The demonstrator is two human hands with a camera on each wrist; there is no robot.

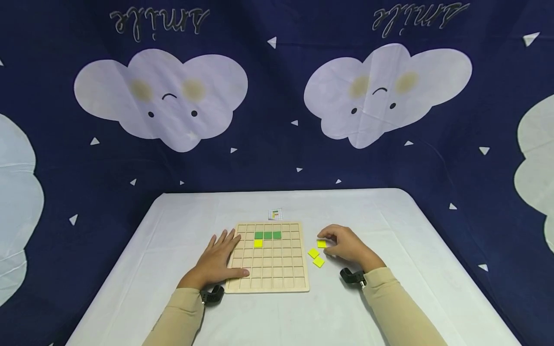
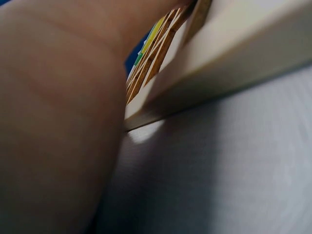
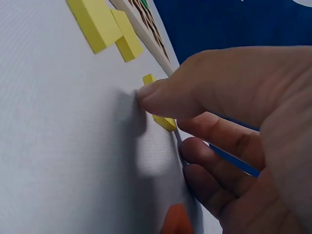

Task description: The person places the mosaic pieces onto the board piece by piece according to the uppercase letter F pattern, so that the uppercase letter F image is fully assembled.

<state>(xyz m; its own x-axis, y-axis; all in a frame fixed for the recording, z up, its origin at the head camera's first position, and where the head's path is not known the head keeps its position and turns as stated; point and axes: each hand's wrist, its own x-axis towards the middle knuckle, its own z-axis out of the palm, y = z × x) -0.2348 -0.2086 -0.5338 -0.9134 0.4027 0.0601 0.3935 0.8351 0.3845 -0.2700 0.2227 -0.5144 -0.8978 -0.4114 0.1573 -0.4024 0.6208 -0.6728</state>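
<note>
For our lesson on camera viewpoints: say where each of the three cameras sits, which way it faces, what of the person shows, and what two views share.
Head: above, looking forward and down at the grid board; both forearms and hands show.
Left wrist: low at table level, facing the board's edge; the left hand fills it.
Right wrist: low, facing the yellow tile pinched by the right hand.
Shared: head and right wrist views both show that tile.

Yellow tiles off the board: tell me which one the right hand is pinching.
The yellow tile farthest from the person, pinched by the right hand. The other two loose yellow tiles lie untouched, nearer the person, beside the wooden grid board.
</note>
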